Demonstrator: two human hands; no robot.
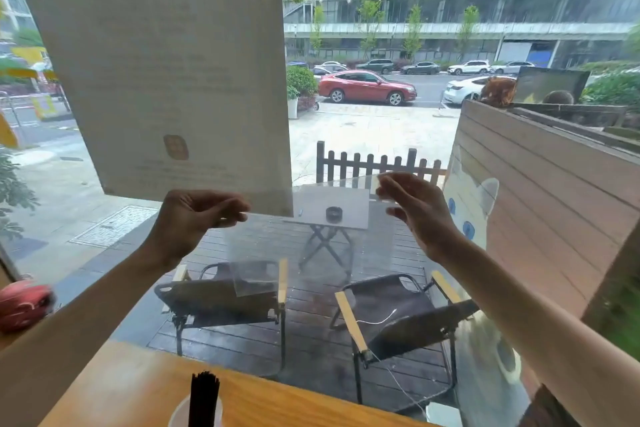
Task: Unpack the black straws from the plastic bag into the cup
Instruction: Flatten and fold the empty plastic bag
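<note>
Aloft, left hand (194, 215), right hand (412, 204) pinching plastic bag (311, 246)

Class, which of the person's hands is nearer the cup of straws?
Left. The left hand is raised almost directly above the cup; the right hand is up and farther right.

The straws (203, 399) stand upright in the cup (180, 414) on the desk (294, 404), at its near edge. Above and behind them, both hands are raised before the window — the left hand (194, 218) to the left, the right hand (415, 208) to the right — with the plastic bag (311, 246) stretched between them, its upper corners pinched in the fingers (239, 215). Outside, two folding chairs (221, 295) stand side by side before a small table (329, 215).
</note>
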